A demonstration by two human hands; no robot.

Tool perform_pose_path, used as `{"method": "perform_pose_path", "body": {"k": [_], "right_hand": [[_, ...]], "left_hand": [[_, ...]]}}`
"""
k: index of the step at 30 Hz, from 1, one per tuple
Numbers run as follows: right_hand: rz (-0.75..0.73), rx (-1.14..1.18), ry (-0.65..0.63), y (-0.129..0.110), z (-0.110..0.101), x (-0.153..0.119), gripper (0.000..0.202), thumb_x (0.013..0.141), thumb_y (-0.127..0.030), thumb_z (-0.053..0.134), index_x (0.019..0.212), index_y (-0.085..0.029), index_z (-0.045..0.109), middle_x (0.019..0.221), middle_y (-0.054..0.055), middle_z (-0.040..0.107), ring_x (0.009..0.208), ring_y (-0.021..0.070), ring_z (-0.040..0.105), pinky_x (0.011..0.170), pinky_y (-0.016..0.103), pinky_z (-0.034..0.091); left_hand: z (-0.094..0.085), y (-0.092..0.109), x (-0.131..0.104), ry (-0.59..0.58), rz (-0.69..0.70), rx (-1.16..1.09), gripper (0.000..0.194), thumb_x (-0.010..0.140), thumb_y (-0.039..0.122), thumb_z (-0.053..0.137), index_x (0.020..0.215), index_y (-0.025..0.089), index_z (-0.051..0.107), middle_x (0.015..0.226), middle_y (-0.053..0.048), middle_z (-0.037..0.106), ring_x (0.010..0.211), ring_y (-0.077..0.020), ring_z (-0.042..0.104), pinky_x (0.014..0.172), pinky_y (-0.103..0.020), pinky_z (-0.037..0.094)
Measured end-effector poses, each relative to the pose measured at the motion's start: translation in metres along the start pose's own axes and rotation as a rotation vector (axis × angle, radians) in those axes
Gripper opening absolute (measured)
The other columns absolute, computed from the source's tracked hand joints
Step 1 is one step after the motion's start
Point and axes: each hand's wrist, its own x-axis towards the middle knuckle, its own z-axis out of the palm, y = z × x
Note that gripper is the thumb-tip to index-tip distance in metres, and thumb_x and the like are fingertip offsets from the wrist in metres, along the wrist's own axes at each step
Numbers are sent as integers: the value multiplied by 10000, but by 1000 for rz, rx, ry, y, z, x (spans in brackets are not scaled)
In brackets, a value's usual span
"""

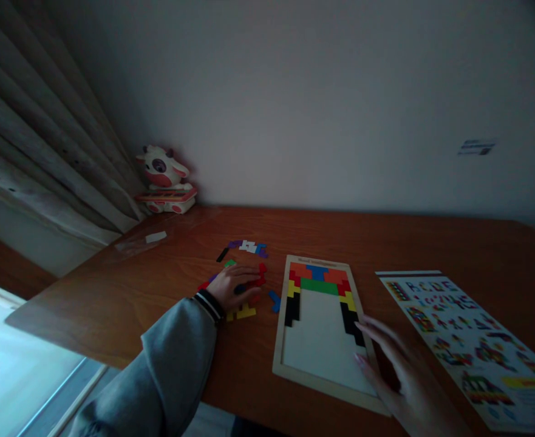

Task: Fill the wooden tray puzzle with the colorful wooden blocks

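Fingers of my left hand (231, 287): half-extended over polyomino pieces (247, 312), grip indeterminate; right hand (401, 371): parted, unloaded, at wooden puzzle tray (319, 331).

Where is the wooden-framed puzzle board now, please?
In the head view, the puzzle board lies right of centre on the brown wooden table, between the loose blue piece and the white printed sheet, with the right hand at its right edge.
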Motion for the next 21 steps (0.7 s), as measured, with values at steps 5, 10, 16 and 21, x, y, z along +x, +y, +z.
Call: {"method": "perform_pose_path", "body": {"k": [5,10,16,21], "right_hand": [[12,0,-14,-1,0,-1,443,918,-447,527,1330,-285,499,1373,77,561,1225,290,570,967,463,523],[2,-8,18,-9,-6,5,428,917,-433,527,1316,-278,514,1320,77,605,1178,277,607,936,440,547],[41,21,23,-16,-15,10,406,917,-417,524,1303,-292,530,1300,61,621,1168,258,616,939,405,552],[130,115,-15,-11,-23,17,393,939,-402,508,1319,-300,503,1369,43,566,1255,239,545,1030,396,489]], "left_hand": [[7,-25,23,222,-151,120,297,966,333,501,1161,193,676,1215,-102,673,1155,-244,600,1032,-461,466],[23,-41,44,25,-71,165,357,968,250,441,1285,213,602,1335,-72,612,1302,-254,490,1103,-509,396],[36,-49,43,-36,-46,116,389,891,121,436,1195,200,665,1265,-78,661,1180,-226,603,1049,-457,475],[33,-50,40,-24,-26,106,320,934,182,449,1131,213,699,1166,-68,709,1085,-210,656,982,-393,531]]}}
